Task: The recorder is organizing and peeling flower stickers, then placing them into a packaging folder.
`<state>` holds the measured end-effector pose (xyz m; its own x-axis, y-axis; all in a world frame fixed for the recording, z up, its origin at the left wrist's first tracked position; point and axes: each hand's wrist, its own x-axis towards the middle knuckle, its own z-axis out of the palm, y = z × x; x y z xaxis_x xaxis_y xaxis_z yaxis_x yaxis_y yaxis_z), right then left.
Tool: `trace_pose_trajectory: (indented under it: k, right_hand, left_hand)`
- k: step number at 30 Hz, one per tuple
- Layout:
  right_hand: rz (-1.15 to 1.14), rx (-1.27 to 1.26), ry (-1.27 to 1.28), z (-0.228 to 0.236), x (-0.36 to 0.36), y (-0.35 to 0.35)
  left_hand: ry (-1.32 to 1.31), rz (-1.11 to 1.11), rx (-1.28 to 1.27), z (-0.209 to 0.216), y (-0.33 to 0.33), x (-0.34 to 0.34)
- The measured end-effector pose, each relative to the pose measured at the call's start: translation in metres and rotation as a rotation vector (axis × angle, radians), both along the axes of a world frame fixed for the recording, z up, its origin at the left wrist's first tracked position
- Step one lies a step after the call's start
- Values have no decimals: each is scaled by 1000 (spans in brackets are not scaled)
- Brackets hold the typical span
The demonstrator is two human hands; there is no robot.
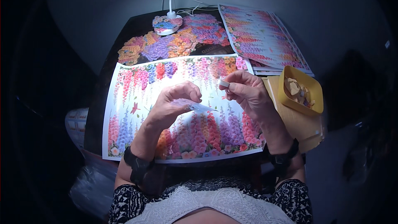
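My left hand (pixel 176 99) is closed around a thin, pale lilac and bluish paper piece (pixel 199 107), held tilted above the printed sheet. To its right, my right hand (pixel 246 93) pinches a small white piece (pixel 224 83) between thumb and fingers; its kind is too small to make out. Both hands hover over a large sheet (pixel 153 87) printed with rows of colourful flowers and dragonflies, lying on the dark table. The hands and forearms cover part of the print.
Cut-out flower pieces (pixel 159 47) lie across the far part of the table beside a white lamp (pixel 169 29). More flower-printed sheets (pixel 265 37) are stacked at the far right. A yellow tub (pixel 317 99) with small scraps stands on tan envelopes (pixel 296 132) at the right.
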<state>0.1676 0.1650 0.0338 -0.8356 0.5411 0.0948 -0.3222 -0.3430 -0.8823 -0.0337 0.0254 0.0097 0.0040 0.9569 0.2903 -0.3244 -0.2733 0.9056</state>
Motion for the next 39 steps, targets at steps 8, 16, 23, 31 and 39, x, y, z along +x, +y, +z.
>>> trace_pose_trajectory:
  k: [8,16,23,31,39]
  right_hand:
    - [-22,-1,-65,-1,2,1]
    - [-18,195,-165,-2,0,1]
    - [8,220,-169,-5,-1,-1]
    - [31,251,-4,-4,2,-4]
    - [145,442,172,0,1,-10]
  left_hand:
    - [37,48,-79,4,0,5]
    - [107,110,-51,2,-1,6]
    - [169,117,41,1,0,6]
    - [234,120,159,5,-1,6]
    - [275,80,155,13,-2,7]
